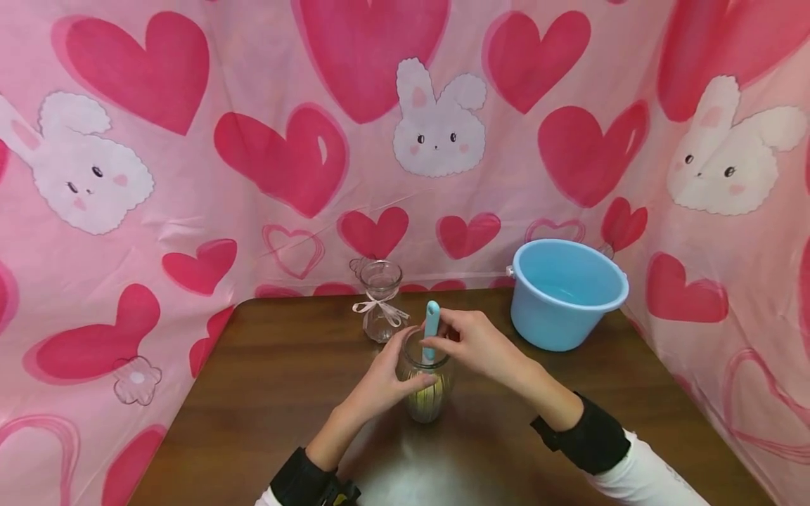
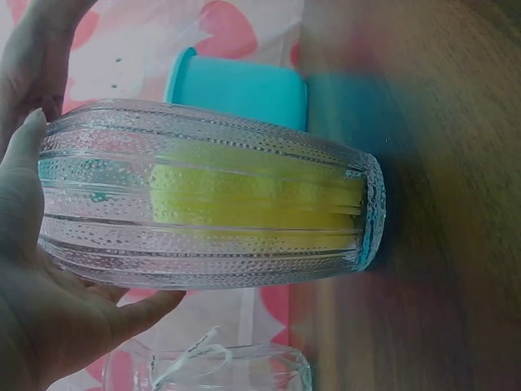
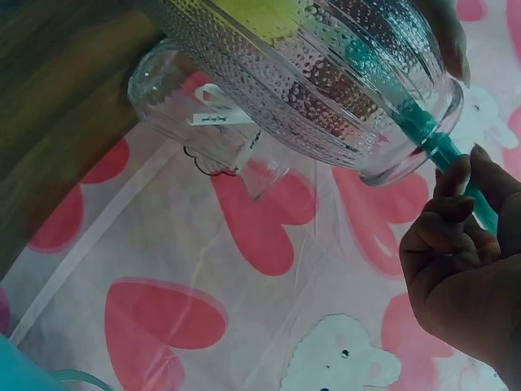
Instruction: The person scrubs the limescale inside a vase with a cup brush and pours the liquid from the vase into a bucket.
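Observation:
A ribbed clear glass jar stands on the brown table with something yellow inside it. My left hand wraps round the jar's side; the left wrist view shows the thumb and fingers round the glass. A turquoise handle sticks up out of the jar's mouth. My right hand pinches that handle near its top, and the right wrist view shows the handle running into the jar beside the curled fingers.
A smaller clear glass vase with a pale ribbon bow stands just behind the jar. A light blue bucket sits at the table's back right. Pink heart-and-bunny cloth hangs behind and on both sides.

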### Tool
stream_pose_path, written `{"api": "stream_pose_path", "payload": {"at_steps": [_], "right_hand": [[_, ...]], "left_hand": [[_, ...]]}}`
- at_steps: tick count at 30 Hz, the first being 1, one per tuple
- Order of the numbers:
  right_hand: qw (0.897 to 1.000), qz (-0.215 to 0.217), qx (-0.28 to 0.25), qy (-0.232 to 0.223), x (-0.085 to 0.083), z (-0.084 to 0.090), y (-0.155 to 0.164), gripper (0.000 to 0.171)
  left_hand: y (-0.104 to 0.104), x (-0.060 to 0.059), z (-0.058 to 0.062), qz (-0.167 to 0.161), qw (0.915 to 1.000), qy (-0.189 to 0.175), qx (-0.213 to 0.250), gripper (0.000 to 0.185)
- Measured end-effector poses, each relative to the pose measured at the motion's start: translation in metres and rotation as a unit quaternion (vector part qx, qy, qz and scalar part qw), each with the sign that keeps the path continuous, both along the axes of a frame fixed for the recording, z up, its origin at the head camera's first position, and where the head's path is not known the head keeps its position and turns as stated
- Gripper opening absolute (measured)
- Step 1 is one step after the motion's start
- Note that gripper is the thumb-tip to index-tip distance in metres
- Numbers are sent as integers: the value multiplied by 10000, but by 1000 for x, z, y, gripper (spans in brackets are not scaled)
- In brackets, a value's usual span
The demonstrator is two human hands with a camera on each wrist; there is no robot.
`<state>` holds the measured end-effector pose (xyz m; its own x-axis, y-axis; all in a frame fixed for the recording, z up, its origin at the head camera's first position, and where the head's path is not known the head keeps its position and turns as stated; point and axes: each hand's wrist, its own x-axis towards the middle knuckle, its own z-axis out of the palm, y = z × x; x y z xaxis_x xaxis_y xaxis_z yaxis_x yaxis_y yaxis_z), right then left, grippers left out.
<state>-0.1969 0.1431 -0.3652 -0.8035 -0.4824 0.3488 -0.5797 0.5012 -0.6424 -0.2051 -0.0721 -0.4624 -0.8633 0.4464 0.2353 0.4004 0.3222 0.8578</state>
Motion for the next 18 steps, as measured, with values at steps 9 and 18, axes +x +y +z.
{"api": "stream_pose_path", "payload": {"at_steps": [9,18], "right_hand": [[9922,-279,-933,777,5,27,8,25],[9769,1,-1686,1313,12,69,29,27]], "left_hand": [[1,0,-3,98,9999,41,15,89],[-1,-2,-3,201,9996,125,136,86]]}}
